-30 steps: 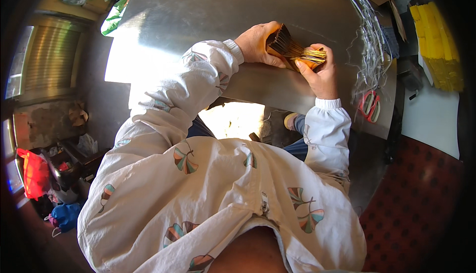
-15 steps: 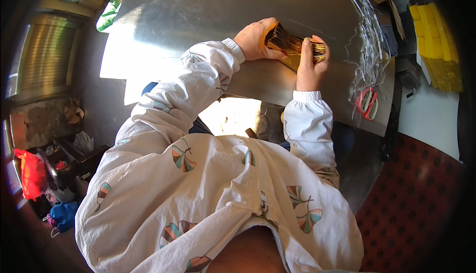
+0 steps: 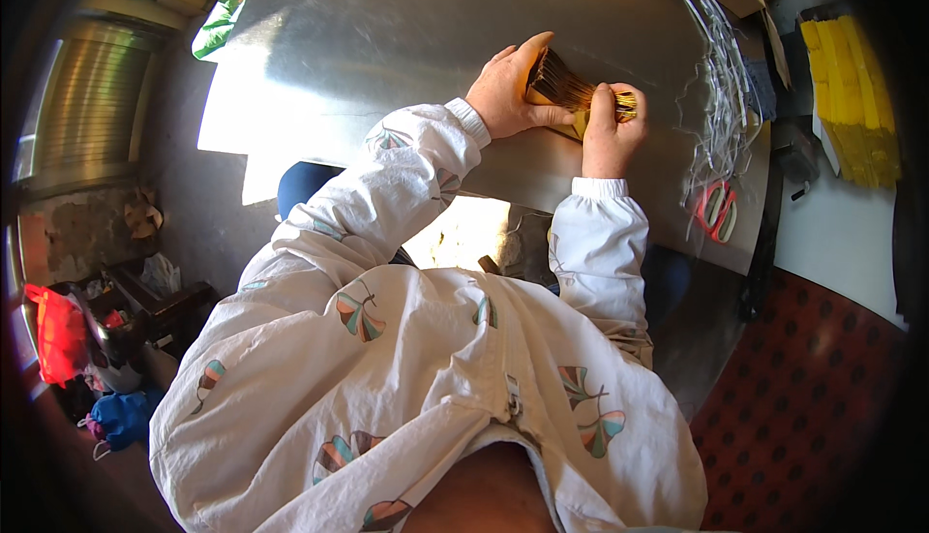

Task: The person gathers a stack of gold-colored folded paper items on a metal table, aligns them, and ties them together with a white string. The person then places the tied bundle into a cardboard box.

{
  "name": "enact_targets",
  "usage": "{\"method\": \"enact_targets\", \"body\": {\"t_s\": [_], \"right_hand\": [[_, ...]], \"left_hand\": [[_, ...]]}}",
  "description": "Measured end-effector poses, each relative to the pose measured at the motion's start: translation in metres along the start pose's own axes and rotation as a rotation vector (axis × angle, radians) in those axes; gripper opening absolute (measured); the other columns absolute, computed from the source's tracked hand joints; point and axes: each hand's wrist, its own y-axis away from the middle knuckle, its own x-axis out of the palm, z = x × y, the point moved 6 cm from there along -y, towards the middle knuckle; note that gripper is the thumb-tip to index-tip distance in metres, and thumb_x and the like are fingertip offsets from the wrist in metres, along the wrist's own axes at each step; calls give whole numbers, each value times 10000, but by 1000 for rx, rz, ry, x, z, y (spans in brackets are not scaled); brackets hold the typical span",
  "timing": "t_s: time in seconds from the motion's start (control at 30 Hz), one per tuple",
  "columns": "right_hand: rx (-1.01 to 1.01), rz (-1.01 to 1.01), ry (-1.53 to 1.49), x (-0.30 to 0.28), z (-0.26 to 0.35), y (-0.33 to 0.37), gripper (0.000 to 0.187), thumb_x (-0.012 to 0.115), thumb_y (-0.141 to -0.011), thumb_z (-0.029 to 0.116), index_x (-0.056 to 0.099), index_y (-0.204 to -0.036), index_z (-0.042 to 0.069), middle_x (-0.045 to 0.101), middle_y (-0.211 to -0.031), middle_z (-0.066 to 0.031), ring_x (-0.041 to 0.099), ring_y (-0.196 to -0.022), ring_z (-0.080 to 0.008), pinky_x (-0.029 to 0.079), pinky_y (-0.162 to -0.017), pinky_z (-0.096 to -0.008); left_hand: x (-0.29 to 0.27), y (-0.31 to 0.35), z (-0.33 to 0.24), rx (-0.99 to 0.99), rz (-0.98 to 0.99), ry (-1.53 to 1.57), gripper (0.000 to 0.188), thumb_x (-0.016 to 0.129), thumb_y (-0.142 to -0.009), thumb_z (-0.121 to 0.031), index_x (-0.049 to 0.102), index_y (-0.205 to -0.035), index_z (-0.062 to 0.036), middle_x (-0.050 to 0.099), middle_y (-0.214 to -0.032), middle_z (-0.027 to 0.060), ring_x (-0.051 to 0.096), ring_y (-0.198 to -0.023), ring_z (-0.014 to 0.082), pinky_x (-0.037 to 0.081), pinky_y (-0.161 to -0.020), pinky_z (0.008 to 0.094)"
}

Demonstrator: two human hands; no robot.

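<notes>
1. Nearest is the wearer's white jacket [image 3: 435, 339], printed with leaf-like shapes in green, orange and brown, its metal zip pull [image 3: 514, 394] hanging near the neckline.
2. Both sleeves reach forward, their gathered cuffs at the wrists.
3. The right hand [image 3: 612, 136] has its fingers closed around the right end of a gold-coloured bundle [image 3: 571, 95] of thin folded sheets, the thumb upright against its near side.
4. The left hand [image 3: 508, 92] grips the bundle's left end, the thumb lying along the lower edge; the other fingers are mostly hidden behind it.
5. The bundle is between the two hands, over the near part of a grey metal table [image 3: 416, 30]; whether it touches the surface I cannot tell. Its layered edges spread out, dark, at the left end and shine gold by the right hand.
6. To the right, well apart from the hands, red-handled scissors [image 3: 716, 212] lie near the table's edge, just beside a tangle of pale, shiny strips [image 3: 721, 97] that stretches toward the far side.
7. Beyond the table's right edge, a yellow stack [image 3: 852, 88] lies on a white surface [image 3: 837, 238].
8. At the far left corner is a green-and-white packet [image 3: 223, 20].
</notes>
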Motion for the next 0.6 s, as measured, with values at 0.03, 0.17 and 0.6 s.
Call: {"method": "enact_targets", "body": {"t_s": [0.03, 0.17, 0.6], "right_hand": [[-18, -9, -7, 1, 0, -1, 103, 648, -827, 82, 569, -823, 16, 582, -694, -21, 538, -607, -96, 455, -556, -257], [-42, -35, -11, 3, 1, -9, 107, 652, -815, 90, 574, -814, 17, 585, -684, -29, 546, -602, -115, 465, -565, -276], [-86, -20, 90, 10, -3, -26, 121, 648, -806, 108, 580, -811, 8, 597, -700, -63, 557, -605, -150, 474, -584, -300]], "left_hand": [[2, 1, 3, -79, 4, 123, 865, 837, -660, -411, 414, -1271, 32, 598, -1057, 183, 597, -982, 295, 482, -870, 336], [4, 2, 6, -201, -142, 281, 742, 781, -710, -460, 474, -1200, 6, 591, -1085, 216, 597, -1009, 351, 491, -889, 365], [15, -16, 5, -348, -379, 272, 404, 721, -797, -237, 531, -1032, 31, 643, -854, 153, 638, -763, 225, 521, -693, 313]]}}
